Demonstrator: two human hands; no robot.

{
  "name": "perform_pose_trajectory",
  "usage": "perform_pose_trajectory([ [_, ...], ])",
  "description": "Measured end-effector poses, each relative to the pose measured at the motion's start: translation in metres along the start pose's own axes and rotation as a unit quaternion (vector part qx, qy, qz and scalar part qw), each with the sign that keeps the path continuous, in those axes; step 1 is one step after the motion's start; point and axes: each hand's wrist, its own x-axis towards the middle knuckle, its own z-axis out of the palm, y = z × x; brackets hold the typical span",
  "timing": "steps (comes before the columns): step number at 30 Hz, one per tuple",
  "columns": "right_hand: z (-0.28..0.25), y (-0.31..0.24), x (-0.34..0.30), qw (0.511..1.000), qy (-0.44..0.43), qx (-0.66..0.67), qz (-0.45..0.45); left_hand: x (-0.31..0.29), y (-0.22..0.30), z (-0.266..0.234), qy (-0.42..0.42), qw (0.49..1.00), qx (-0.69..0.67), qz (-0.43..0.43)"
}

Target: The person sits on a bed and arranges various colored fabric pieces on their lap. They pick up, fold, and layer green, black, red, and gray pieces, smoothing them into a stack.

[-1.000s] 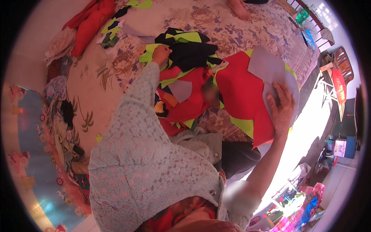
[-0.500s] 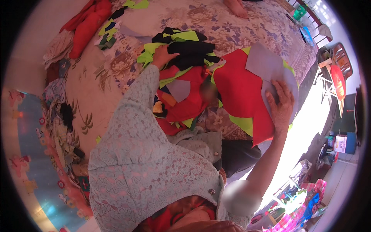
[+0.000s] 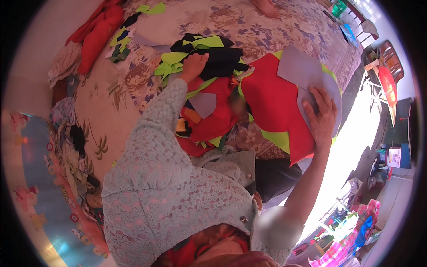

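Observation:
My left hand (image 3: 195, 66) is at the near left edge of a pile of cloth scraps, its fingers drawn together on a black cloth piece (image 3: 220, 60). Lime-green scraps (image 3: 170, 64) poke out beside it. Below that hand lies a heap of red cloth (image 3: 211, 127), with a grey scrap (image 3: 204, 104) and an orange scrap (image 3: 192, 116) on top. My right hand (image 3: 321, 113) rests with fingers spread on a grey cloth piece (image 3: 302, 66). That piece overlaps a large red cloth piece (image 3: 271, 95), and lime-green cloth (image 3: 278, 140) shows from underneath.
A flower-patterned bedsheet (image 3: 133, 80) lies under everything. At the far left are a red garment (image 3: 100, 38) and more small scraps (image 3: 120, 46). A bare foot (image 3: 266, 8) shows at the far edge. Bright sunlit floor and a wooden chair (image 3: 391, 60) are off to the right.
My left hand has moved slightly right over the black cloth, and its fingers have closed together. My right hand stays on the grey cloth. The whole view has shifted a little.

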Motion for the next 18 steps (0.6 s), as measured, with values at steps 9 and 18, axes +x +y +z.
perform_pose_trajectory([
  [9, -0.001, 0.000, 0.000, 1.000, 0.003, 0.013, -0.001, -0.018, 0.033, -0.004, -0.036, 0.994, 0.101, 0.022],
  [18, 0.003, 0.005, -0.001, 1.000, 0.019, 0.019, -0.013, 0.013, 0.040, -0.030, 0.141, 0.956, -0.254, 0.037],
])
